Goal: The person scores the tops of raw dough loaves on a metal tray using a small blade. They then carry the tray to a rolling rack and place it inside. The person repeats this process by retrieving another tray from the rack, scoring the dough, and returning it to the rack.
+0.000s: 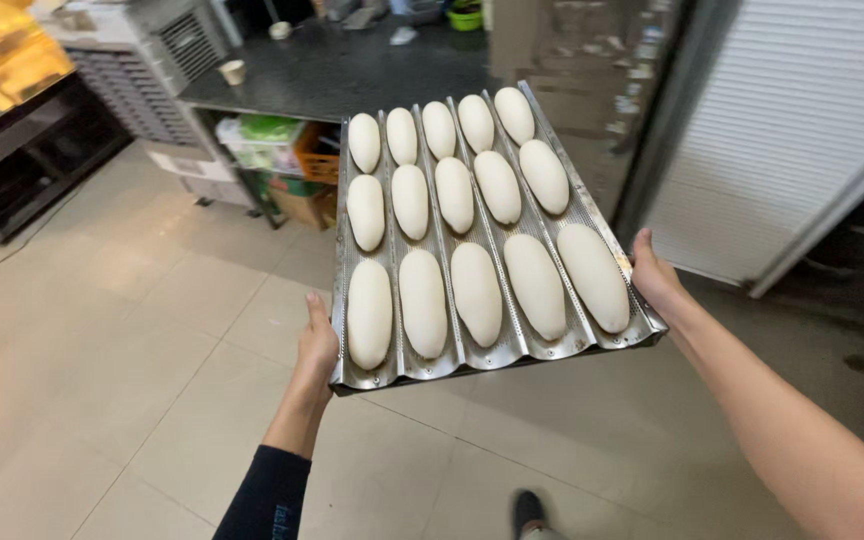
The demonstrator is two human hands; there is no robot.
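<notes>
While our left hand grips the perforated tray at nine o'clock and our right hand at three, fifteen shaped, unbaked dough loaves fill its channels; baking remains ahead, we judge.

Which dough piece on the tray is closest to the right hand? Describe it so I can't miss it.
Start at the metal tray held by the left hand and right hand. Take the nearest row of five dough pieces. The dough piece is the rightmost there, beside the right hand, in the outermost channel.

dark counter, paper cup — tiled floor
</notes>
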